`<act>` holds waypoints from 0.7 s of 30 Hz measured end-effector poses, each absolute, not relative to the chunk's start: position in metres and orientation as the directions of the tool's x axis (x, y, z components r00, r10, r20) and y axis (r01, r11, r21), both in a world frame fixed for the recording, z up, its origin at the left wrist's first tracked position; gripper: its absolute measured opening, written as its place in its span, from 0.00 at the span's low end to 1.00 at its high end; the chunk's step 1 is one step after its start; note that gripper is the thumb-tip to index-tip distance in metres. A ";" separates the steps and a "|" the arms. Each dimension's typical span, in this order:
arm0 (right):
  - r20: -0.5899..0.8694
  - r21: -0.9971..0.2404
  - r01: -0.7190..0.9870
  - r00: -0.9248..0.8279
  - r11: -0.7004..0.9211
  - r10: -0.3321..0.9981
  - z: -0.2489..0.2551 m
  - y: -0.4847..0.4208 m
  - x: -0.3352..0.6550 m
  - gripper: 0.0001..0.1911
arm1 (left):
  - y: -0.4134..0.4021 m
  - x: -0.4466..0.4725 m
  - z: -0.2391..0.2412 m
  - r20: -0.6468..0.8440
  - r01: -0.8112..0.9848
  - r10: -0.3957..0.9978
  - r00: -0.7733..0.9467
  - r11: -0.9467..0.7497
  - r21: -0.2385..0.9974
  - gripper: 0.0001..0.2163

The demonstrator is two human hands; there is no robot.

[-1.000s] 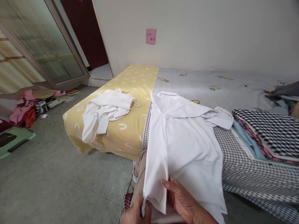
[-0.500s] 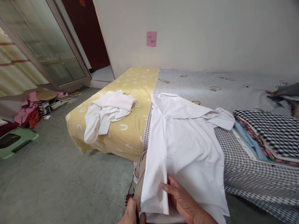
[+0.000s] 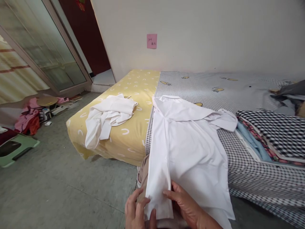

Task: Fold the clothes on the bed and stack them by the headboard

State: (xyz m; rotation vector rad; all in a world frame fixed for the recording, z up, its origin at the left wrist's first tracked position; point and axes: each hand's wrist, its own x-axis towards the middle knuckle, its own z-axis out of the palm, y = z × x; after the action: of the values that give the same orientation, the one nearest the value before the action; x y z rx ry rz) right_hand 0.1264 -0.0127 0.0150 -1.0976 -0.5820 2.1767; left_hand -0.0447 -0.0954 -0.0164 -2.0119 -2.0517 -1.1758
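Observation:
A white shirt [image 3: 188, 143] lies spread across the edge of the checked mattress [image 3: 250, 178], its lower part hanging toward me over my knee. One side is folded in as a long narrow strip. My left hand [image 3: 135, 212] grips the strip's lower left edge, thumb on top. My right hand [image 3: 187, 206] lies beside it with its fingers on the strip's right edge and on the cloth under it. A second white garment [image 3: 107, 117] lies crumpled on the yellow mattress [image 3: 133, 89].
Folded blankets [image 3: 271, 136] are stacked on the right of the checked mattress. Pink and red clothes [image 3: 27, 116] and a green stool [image 3: 14, 149] sit on the grey floor at left. A glass sliding door [image 3: 45, 54] stands beyond them.
My left hand has come up from the bottom edge onto the folded strip's lower corner. The right hand stays on the strip. The view shifted slightly.

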 end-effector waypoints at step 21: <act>-0.428 -0.799 -0.239 -0.421 -0.552 0.800 -0.040 -0.007 0.137 0.28 | -0.018 0.004 -0.057 0.507 0.959 0.814 0.283 -0.257 -0.122 0.25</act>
State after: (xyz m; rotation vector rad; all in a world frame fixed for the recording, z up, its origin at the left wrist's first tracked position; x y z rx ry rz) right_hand 0.1372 -0.0072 -0.0397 -1.0973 -0.8697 2.0193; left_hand 0.0035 -0.0175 -0.0567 -2.1528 -1.5950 -0.4842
